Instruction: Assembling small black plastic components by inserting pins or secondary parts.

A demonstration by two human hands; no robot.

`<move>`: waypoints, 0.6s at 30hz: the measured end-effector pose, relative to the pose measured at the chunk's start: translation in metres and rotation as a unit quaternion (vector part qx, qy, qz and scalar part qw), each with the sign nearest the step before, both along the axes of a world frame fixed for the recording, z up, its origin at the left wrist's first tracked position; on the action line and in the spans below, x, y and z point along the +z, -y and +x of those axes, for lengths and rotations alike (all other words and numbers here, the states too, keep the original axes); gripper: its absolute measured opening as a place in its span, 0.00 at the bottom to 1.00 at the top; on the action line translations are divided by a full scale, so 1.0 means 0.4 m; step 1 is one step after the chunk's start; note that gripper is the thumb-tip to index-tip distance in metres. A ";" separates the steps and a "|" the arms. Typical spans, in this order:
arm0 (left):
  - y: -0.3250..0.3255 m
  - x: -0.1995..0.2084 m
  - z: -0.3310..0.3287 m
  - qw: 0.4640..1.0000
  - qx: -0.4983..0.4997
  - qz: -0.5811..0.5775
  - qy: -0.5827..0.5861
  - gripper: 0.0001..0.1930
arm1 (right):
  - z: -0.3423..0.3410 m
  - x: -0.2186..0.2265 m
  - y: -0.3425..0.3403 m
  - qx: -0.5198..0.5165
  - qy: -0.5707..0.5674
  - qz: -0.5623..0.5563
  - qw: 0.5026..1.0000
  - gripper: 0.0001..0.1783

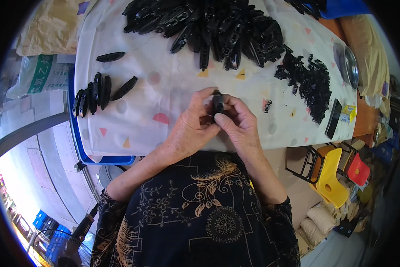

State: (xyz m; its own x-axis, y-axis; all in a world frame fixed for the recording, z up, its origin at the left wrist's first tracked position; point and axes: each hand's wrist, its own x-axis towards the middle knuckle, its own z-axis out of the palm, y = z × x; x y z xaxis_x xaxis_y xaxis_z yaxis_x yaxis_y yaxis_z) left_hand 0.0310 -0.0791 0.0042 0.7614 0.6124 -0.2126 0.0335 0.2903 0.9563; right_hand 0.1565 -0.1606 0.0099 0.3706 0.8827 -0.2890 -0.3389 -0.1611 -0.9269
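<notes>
Between both hands, over the near middle of the table, I hold a black plastic part (218, 101), upright with its top end showing. My left hand (191, 116) grips it from the left, and my right hand (238, 120) has its thumb pressed on the lower end. The fingers hide much of it. A large heap of long black plastic parts (218, 31) lies at the far side. To its right spreads a pile of small black pieces (309, 84). A few small pieces (267, 106) lie just right of my right hand. Several long parts (93, 94) lie in a row at left.
A patterned white cloth (164, 138) covers the table. At the right edge are a round metal dish (351, 67), a dark phone-like slab (333, 119) and a small yellow box (348, 114). A blue tray (106, 159) shows under the left edge. A yellow chair (331, 180) stands lower right.
</notes>
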 end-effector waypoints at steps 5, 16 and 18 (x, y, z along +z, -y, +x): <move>-0.019 0.003 -0.003 1.000 -0.027 0.004 0.001 0.35 | -0.001 0.001 -0.018 0.008 -0.009 0.028 1.000 0.18; -0.089 0.046 -0.070 0.941 -0.066 0.289 -0.165 0.30 | 0.042 0.020 0.002 0.033 0.282 -0.004 0.959 0.16; -0.145 0.055 -0.129 0.927 -0.010 0.290 -0.238 0.29 | 0.089 0.011 0.021 0.015 0.354 -0.007 0.935 0.16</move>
State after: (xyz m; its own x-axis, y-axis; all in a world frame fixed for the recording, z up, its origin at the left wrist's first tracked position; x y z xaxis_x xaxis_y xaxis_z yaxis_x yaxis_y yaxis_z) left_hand -0.0204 -0.0212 0.0261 0.6782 0.7159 -0.1661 0.4909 -0.2731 0.8273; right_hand 0.1922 -0.1692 0.0144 0.4487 0.8937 0.0089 0.3640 -0.1736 -0.9151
